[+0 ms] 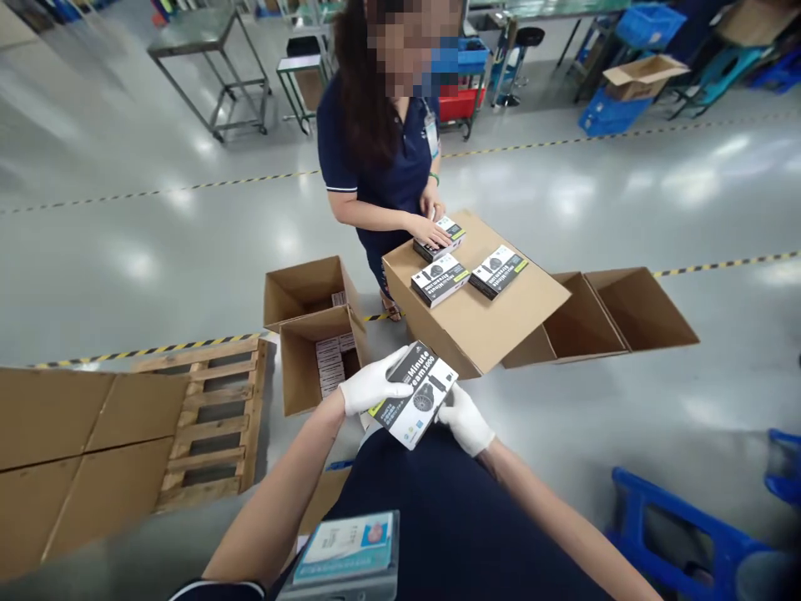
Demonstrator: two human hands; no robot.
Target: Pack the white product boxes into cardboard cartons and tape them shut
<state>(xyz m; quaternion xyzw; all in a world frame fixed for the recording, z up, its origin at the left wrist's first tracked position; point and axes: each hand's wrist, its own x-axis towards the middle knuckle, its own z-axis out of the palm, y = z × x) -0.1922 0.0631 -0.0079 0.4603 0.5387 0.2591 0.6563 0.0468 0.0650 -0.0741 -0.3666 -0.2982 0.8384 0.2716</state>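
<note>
Both my hands wear white gloves and hold one small black-and-white product box (415, 392) in front of my body. My left hand (373, 383) grips its upper left edge. My right hand (464, 419) grips its lower right corner. Just beyond stands a closed cardboard carton (519, 313) whose top carries three more of the same boxes (439, 279). A co-worker in a dark polo shirt (381, 159) stands behind the carton, with a hand (428, 229) on the farthest box.
An open carton (320, 355) with small boxes inside sits at the left by a wooden pallet (213, 417). Flat cardboard lies at the far left. An empty open carton (601, 313) lies at the right. Blue crates stand at the lower right.
</note>
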